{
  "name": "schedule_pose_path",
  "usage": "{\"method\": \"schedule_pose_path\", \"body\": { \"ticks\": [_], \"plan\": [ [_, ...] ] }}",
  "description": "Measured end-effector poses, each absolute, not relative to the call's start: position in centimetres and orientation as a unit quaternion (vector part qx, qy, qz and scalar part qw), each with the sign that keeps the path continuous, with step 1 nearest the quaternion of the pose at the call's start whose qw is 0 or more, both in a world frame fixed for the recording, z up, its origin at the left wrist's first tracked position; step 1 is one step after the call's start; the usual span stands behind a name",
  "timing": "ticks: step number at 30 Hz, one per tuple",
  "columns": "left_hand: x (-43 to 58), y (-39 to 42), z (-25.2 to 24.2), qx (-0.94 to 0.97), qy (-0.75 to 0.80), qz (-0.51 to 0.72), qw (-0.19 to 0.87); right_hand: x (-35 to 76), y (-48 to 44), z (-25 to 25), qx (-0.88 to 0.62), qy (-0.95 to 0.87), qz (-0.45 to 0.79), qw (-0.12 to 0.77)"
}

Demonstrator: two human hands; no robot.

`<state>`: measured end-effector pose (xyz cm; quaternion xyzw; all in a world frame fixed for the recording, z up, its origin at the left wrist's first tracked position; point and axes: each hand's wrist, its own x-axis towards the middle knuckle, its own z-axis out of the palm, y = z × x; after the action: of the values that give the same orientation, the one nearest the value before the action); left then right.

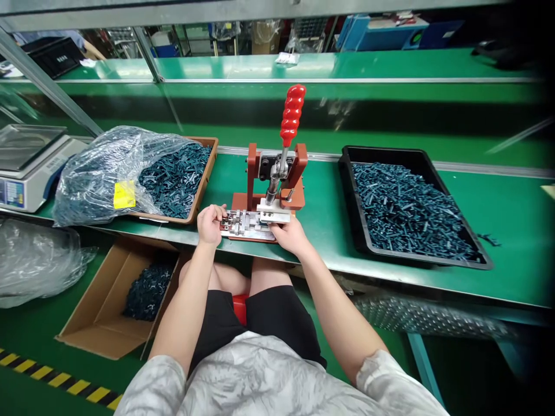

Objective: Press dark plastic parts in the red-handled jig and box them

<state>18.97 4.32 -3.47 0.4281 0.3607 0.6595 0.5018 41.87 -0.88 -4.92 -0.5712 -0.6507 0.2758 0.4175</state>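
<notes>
Toggle press: red handle upright; metal jig at base.

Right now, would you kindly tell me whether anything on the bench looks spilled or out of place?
A few dark teal plastic pieces lie loose on the green workbench, just outside the black plastic tray rather than inside it.

I'm getting a bright, evenly lit feed, with overhead light glaring off the green bench behind the toggle press; far right of the press, the picture bends, blurs and fades to black.
</notes>
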Motion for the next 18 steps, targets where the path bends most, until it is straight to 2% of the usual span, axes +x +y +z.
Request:
{"method": "schedule_pose_path", "body": {
  "ticks": [3, 8, 10, 12, 14, 18],
  "plan": [
    [19.4, 4.0, -3.4, 0.447, 0.412, 0.66, 0.442, 42.0, -1.1, -4.4, -0.571, -0.647, 0.238, 0.446],
    [19.6, -4.2, -4.7, 0.472, 0.527, 0.68, 0.193, 41.1, -5.7, -3.1, -0.578, -0.606, 0.089, 0.539],
    [19.8, -9.6, -6.3, 0.495, 0.537, 0.633, 0.258, 39.4, -8.9, -3.6, -0.559, -0.605, 0.106, 0.557],
    [20.1, -14.6, -8.1, 0.488, 0.538, 0.54, 0.425, 36.8, -12.0, -4.7, -0.505, -0.667, 0.171, 0.522],
    [20.2, -18.1, -9.5, 0.417, 0.574, 0.478, 0.518, 34.0, -14.5, -5.9, -0.454, -0.714, 0.253, 0.471],
    [17.7, -20.0, -10.6, 0.322, 0.611, 0.442, 0.572, 30.9, -16.2, -7.4, -0.409, -0.74, 0.36, 0.394]
  ]
}}
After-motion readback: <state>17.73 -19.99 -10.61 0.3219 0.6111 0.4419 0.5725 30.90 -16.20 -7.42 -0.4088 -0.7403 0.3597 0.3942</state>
